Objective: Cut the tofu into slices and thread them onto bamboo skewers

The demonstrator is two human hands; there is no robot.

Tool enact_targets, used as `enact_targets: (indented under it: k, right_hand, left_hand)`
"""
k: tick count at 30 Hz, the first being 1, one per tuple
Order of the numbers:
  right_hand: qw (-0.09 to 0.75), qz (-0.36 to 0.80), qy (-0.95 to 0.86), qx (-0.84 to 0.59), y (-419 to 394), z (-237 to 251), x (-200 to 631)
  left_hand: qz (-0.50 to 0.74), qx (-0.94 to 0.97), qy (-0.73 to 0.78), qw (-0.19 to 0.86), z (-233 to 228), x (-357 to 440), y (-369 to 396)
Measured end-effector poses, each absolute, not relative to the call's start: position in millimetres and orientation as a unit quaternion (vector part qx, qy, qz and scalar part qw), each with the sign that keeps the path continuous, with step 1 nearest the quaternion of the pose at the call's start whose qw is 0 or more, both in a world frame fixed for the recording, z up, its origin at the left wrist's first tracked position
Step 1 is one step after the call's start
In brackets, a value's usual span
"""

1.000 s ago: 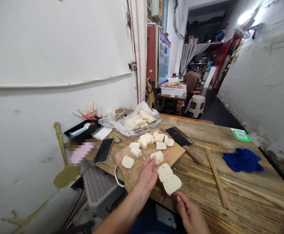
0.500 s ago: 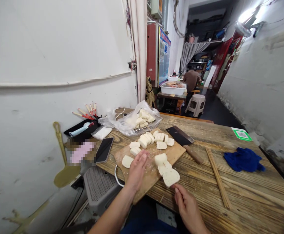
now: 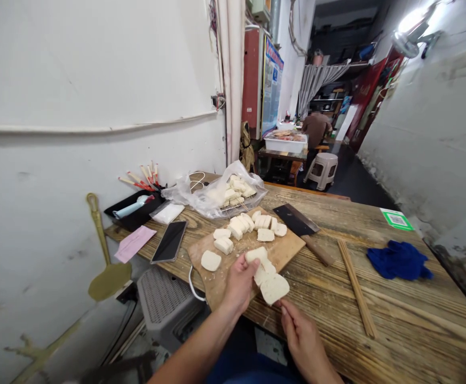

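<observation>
The left hand (image 3: 238, 280) pinches the top slice (image 3: 255, 254); the right hand (image 3: 302, 341) is closed on the skewer end below the slices (image 3: 273, 288), over the board's (image 3: 216, 280) near edge. Keep the skewer centred; press gently, since soft slices probably split.

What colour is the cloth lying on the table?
Dark blue; the cloth shows in the head view.
</observation>
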State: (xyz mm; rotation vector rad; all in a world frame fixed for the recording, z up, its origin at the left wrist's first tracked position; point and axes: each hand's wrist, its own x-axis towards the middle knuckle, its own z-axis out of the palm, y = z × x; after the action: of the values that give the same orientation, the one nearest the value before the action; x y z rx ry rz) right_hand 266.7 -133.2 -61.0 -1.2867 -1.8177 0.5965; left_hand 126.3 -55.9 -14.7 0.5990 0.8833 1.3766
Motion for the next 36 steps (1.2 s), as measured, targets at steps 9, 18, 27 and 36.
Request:
enact_targets:
  k: [9, 18, 27, 36]
  right_hand:
    - [0.401, 0.236, -0.734, -0.495, -143.4, -65.2, 276.7]
    - [0.404, 0.260, -0.672, -0.564, -148.5, -65.2, 312.6]
    - [0.466, 0.297, -0.638, -0.536, -133.4, -62.6, 284.0]
    - [0.456, 0.179, -0.717, -0.496, -123.7, -62.0, 270.8]
  left_hand:
    - [0.648, 0.218, 0.373, 0.628, -12.5, 98.3, -29.9]
    - [0.502, 0.509, 0.594, 0.368, -38.7, 79.3, -11.6]
    - [0.498, 0.516, 0.531, 0.451, 13.3, 108.0, -60.7]
    - [0.573, 0.229, 0.304, 0.726, 12.9, 136.9, -72.2]
